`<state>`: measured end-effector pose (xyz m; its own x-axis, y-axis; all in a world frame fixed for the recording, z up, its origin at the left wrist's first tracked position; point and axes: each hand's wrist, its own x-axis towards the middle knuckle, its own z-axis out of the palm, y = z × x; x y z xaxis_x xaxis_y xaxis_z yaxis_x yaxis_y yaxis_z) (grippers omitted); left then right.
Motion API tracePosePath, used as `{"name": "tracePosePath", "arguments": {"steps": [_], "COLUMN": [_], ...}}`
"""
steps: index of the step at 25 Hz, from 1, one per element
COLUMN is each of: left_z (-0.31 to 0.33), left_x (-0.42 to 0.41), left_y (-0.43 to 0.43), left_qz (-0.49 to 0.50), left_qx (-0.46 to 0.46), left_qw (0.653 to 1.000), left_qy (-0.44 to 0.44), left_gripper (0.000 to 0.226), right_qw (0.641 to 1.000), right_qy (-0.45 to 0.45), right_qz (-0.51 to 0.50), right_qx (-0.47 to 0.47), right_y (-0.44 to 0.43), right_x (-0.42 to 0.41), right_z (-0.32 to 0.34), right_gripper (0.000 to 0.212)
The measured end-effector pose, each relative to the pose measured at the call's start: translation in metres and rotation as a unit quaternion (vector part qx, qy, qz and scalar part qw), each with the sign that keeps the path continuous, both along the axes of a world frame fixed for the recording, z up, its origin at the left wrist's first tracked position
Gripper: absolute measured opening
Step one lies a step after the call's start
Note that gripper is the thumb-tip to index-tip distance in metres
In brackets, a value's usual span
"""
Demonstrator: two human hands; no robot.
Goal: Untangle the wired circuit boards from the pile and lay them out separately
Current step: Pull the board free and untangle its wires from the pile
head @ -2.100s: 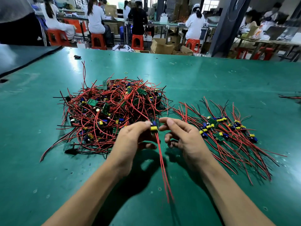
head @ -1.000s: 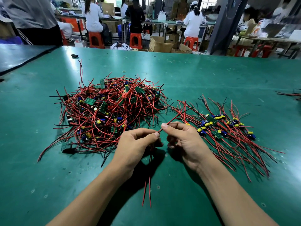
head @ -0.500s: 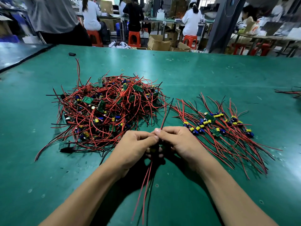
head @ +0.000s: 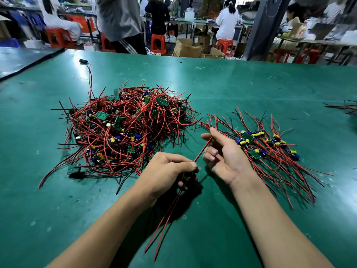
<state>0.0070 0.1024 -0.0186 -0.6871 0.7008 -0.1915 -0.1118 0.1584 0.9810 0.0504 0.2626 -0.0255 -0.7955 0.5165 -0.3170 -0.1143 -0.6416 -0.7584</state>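
Green bench [head: 251, 84], busy workshop: tangled pile [head: 125, 132] looks mostly undone, only a small laid-out batch [head: 270, 149] beside it; left hand [head: 170, 169] grips one board [head: 185, 176], right hand [head: 222, 151] pinches its red wire [head: 201, 151].

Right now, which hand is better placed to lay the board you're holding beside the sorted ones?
Probably the right hand: it pinches the board's red wire and hovers beside the laid-out boards. The left hand grips the board itself but sits nearer the pile, so it would have to cross over.
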Motion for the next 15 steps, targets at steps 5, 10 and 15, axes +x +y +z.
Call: {"name": "tracePosePath", "arguments": {"steps": [5,10,15], "left_z": [-0.001,-0.005,-0.012], "left_x": [0.000,-0.001,-0.003], "left_y": [-0.001,-0.002,-0.001], "left_qz": [-0.011,0.039,0.110], "left_qx": [-0.013,0.030,0.032], "left_qw": [1.000,0.998,0.993], "left_qy": [-0.001,-0.024,0.040], "left_gripper": [0.012,0.015,0.017], "right_qw": [0.991,0.996,0.942], "right_qy": [0.064,0.022,-0.063], "right_qz": [0.011,0.011,0.194], "right_qx": [-0.121,0.083,0.268], "right_y": [0.002,-0.002,-0.025], "right_x": [0.003,0.004,0.016], "right_z": [0.002,-0.005,-0.016], "right_gripper": [0.041,0.036,0.034]}}
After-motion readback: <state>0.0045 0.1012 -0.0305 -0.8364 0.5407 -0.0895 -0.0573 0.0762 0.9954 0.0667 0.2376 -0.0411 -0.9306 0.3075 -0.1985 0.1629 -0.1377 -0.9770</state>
